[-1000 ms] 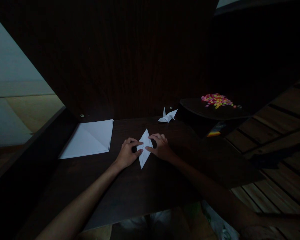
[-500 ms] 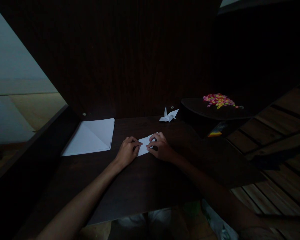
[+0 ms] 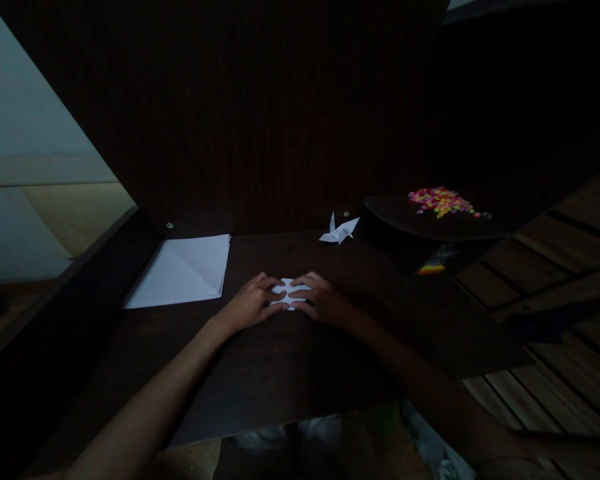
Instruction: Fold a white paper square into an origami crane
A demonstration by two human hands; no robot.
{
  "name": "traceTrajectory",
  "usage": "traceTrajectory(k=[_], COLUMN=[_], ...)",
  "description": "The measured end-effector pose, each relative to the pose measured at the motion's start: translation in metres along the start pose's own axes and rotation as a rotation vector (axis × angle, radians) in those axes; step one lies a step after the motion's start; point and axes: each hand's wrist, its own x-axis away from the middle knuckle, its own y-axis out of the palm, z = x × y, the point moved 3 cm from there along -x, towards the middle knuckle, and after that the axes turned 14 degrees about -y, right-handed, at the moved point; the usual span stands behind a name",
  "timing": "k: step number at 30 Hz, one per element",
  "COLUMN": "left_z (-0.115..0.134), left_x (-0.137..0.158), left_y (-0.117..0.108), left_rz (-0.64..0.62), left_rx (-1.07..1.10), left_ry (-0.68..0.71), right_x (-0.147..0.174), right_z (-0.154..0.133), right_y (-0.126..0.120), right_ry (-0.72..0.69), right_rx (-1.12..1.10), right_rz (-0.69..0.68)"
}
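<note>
A small folded piece of white paper (image 3: 289,287) lies on the dark table, largely covered by my fingers. My left hand (image 3: 255,299) rests on its left part with the fingers spread and stretched out. From the right, my right hand (image 3: 320,298) lies over the other part, its fingers also apart. The fingertips of both hands almost meet at the paper's middle. Behind them, a folded white paper crane (image 3: 340,231) stands near the back panel, touched by neither hand.
A stack of white paper sheets (image 3: 177,273), the top one creased diagonally, lies at the left. On a raised dark corner shelf (image 3: 430,230) at the right sits a pile of small colourful pieces (image 3: 443,201). A dark side board (image 3: 80,267) borders the table's left.
The paper has turned from a slant to lie straighter between my hands. My fingers, bent at its edges before, have spread over it. The crane and the sheets have stayed put.
</note>
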Motion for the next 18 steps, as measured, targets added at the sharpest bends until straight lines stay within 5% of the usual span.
traceTrajectory(k=[18], left_z=[0.01], left_x=[0.0], left_y=[0.007], left_rz=[0.125], left_rx=[-0.252], left_ry=[0.021], right_x=[-0.005], right_z=[0.005], right_y=[0.001], right_ry=[-0.015], right_rx=[0.068], right_rz=[0.006])
